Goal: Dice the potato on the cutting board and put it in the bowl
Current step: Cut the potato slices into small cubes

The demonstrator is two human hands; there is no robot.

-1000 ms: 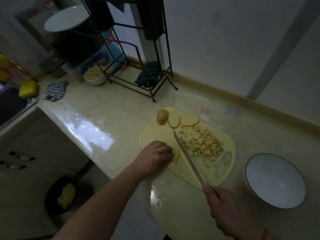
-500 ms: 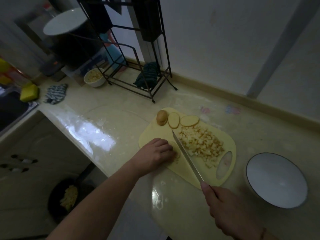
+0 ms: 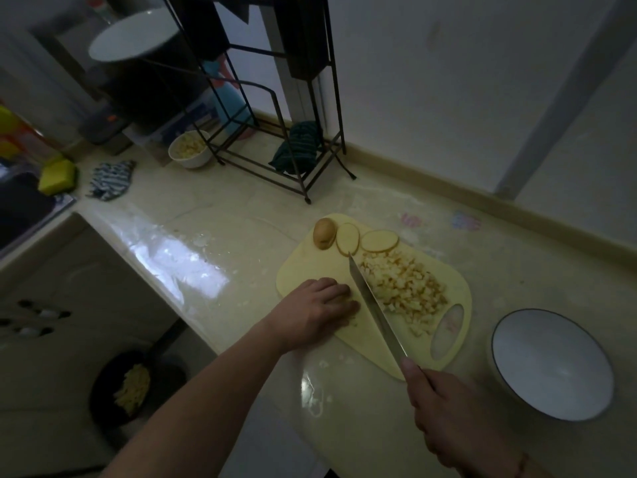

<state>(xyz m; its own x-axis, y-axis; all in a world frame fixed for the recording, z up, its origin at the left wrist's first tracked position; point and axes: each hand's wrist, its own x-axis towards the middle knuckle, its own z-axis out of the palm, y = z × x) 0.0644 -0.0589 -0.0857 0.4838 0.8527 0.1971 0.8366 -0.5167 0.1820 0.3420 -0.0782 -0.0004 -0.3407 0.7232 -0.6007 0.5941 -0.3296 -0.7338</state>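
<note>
At the far left edge a yellow sponge (image 3: pixel 58 176) sits by the dark sink (image 3: pixel 20 215), with a striped cloth (image 3: pixel 111 179) crumpled just beside it on the pale countertop (image 3: pixel 213 236). Below the counter edge, a dark pan (image 3: pixel 136 386) on the floor level holds some pale scraps. Farther back stands a small white bowl (image 3: pixel 190 153) of cut pieces, next to a black wire rack (image 3: pixel 275 108) with a dark green cloth (image 3: pixel 296 148) lying on its base. Toward the middle, the left hand (image 3: pixel 319 310) lies on the near left part of the yellow cutting board (image 3: pixel 303 270), fingers curled down over a piece of potato that is mostly hidden beneath them, so the hold itself cannot be made out. Just right of those fingers runs the kitchen knife (image 3: pixel 374 310), its blade slanting across the board with the tip near the potato end piece (image 3: pixel 324 233) and two potato slices (image 3: pixel 363 240) at the far edge. Right of the blade lies the heap of diced potato (image 3: pixel 403 288), on the board. The right hand (image 3: pixel 448 419) grips the knife handle, fingers wrapped around it. Farthest right, the large white bowl (image 3: pixel 551 363) sits on the counter, apart from the board.
</note>
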